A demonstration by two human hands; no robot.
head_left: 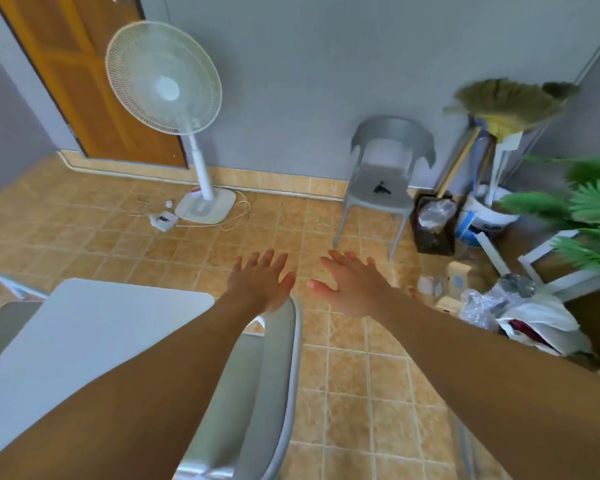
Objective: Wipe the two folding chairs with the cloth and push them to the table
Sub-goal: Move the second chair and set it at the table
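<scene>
Looking down, we have the near chair (282,362) right beneath us, its pale curved back rail running from 6 toward 12 o'clock, with the white table (84,327) just beside it at 9 o'clock. Our left hand (261,284) hovers over the rail's far end, fingers spread flat, holding nothing. Our right hand (355,289), just as splayed and empty, sits off at 3 o'clock above the floor tiles (343,382). Left is clearly nearer. The grey chair (385,174) stands well apart at 1 o'clock, and we see no cloth.

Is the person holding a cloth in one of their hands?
No, the left hand and the right hand are both open with fingers spread, holding nothing.
</scene>
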